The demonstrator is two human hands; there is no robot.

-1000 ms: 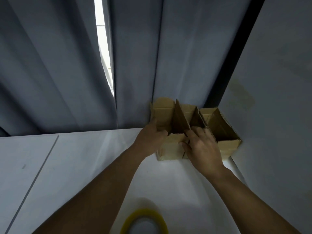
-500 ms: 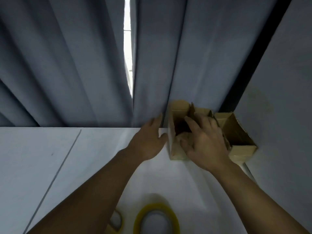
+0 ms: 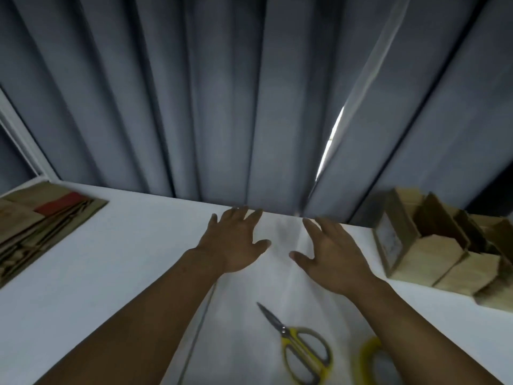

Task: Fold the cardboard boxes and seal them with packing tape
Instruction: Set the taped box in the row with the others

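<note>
Head view, cardboard boxes [image 3: 426, 258] right of right hand [image 3: 337, 254], apart

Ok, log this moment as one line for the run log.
left hand open, empty | right hand open, empty | folded boxes at right | flat cardboard at left | scissors, tape roll near

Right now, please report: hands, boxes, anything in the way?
Left hand and right hand open, empty, over white table. Folded brown cardboard boxes at right, untouched. Yellow-handled scissors and yellow tape roll lie near; nothing blocks.
</note>
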